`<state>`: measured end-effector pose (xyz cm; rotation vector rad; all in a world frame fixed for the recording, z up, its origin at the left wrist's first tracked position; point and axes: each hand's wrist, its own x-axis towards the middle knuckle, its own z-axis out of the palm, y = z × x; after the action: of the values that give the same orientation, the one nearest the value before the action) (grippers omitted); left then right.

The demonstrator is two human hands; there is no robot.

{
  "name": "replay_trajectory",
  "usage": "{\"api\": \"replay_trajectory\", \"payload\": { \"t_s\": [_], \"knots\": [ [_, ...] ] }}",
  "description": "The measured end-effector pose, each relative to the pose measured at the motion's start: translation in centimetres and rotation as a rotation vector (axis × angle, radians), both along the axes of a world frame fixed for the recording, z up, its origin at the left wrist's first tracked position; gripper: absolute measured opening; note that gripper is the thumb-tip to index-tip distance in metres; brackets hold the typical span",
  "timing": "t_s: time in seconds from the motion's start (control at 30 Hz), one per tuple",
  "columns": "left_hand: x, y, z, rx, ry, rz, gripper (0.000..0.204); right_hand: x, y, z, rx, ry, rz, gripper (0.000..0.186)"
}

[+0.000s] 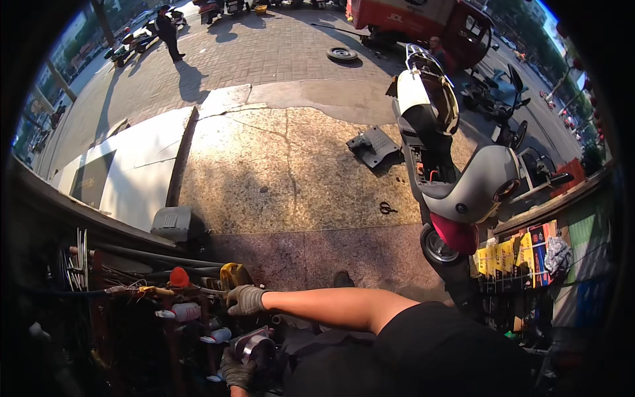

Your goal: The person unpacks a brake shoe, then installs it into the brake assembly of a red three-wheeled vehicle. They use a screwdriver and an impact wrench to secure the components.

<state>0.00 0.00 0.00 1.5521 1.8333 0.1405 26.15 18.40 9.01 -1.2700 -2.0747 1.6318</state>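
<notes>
My right arm reaches across to the left, and my right hand (pixel 247 300), in a grey knit glove, is closed with its fingers bent down beside a yellow tool-like thing (pixel 235 275) on the cluttered rack. What its fingers hold, if anything, is hidden. Lower down, my gloved left hand (pixel 237 369) is wrapped around the edge of a shiny round metal part (pixel 255 348) with a squarish plate on top. Just left of it lie a white bottle with a red-marked label (pixel 186 311) and a smaller white-and-blue bottle (pixel 220 335).
A partly stripped grey scooter (pixel 473 182) stands at right. On the floor are a dark panel (pixel 374 147), black-handled scissors (pixel 387 208) and, farther out, a tyre (pixel 342 54). A grey plastic case (pixel 177 223) sits at left. One person (pixel 169 33) stands outside; another crouches by a red vehicle (pixel 413 23).
</notes>
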Motion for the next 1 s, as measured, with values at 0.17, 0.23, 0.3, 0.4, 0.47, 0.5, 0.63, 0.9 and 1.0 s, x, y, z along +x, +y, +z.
{"api": "replay_trajectory", "payload": {
  "t_s": [0.17, 0.23, 0.3, 0.4, 0.47, 0.5, 0.63, 0.9, 1.0],
  "knots": [
    [10.2, 14.0, 2.8, 0.009, 0.049, -0.217, 0.063, 26.3, -7.2, -17.0, -0.580, -0.172, -0.792, 0.039],
    [16.7, 18.9, 4.1, 0.086, 0.248, -0.366, 0.060, 35.0, -10.8, -19.5, -0.969, 0.002, -1.369, 0.022],
    [22.5, 23.4, 3.4, 0.106, 0.248, -0.512, 0.066, 42.0, -12.9, -22.1, -1.086, 0.179, -1.510, 0.015],
    [29.7, 29.6, -0.3, 0.138, 0.268, -0.418, 0.067, 48.7, -12.2, -25.5, -1.003, 0.156, -1.647, 0.015],
    [32.6, 33.1, -3.2, 0.178, 0.208, -0.459, 0.060, 53.1, -9.3, -28.7, -1.034, 0.268, -1.678, 0.017],
    [33.8, 33.7, -4.6, 0.134, 0.128, -0.266, 0.062, 55.3, -8.4, -30.2, -1.017, 0.280, -1.683, 0.019],
    [37.0, 36.0, -12.3, 0.058, 0.025, -0.144, 0.075, 62.8, -2.4, -40.6, -1.034, 0.340, -1.697, 0.024],
    [42.5, 40.7, -27.8, -0.201, 0.091, -0.152, 0.070, 72.6, 6.2, -64.8, -1.017, 0.247, -1.919, 0.032],
    [45.4, 44.6, -32.4, -0.161, 0.135, -0.169, 0.064, 76.2, 10.2, -72.6, -1.002, 0.182, -2.166, 0.028]
  ]
}}
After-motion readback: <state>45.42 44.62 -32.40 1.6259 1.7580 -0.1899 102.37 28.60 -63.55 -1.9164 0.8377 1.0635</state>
